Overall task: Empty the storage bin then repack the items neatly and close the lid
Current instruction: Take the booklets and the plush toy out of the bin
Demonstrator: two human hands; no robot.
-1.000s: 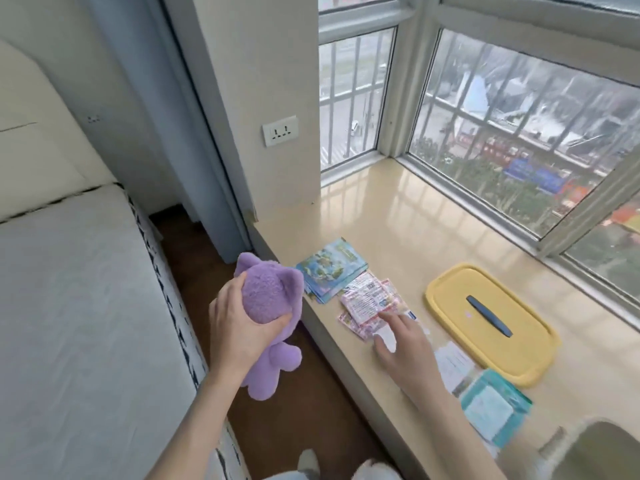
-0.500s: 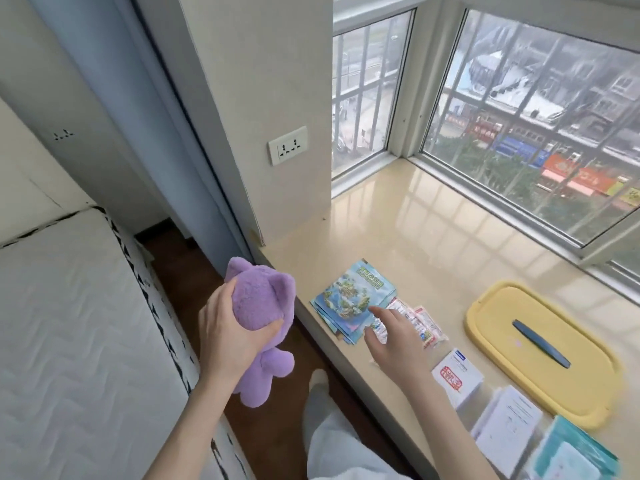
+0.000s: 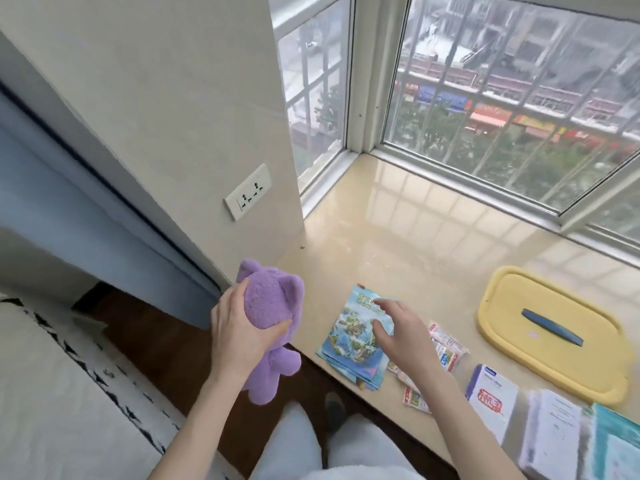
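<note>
One shift: the right hand (image 3: 401, 332), fingers loosely spread, has moved from the red-white sachets (image 3: 448, 348) onto the blue illustrated packet stack (image 3: 349, 344) on the beige surface (image 3: 415, 244), likely to gather it. The left hand (image 3: 239, 337) grips the purple plush toy (image 3: 273, 306) in curled fingers. The yellow plastic lid (image 3: 519, 306) lies near; the storage bin is out of view.

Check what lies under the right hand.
A stack of blue picture packets on the sill, partly covered by the right hand; red-white sachets run under the wrist. Their covered parts cannot be seen.
</note>
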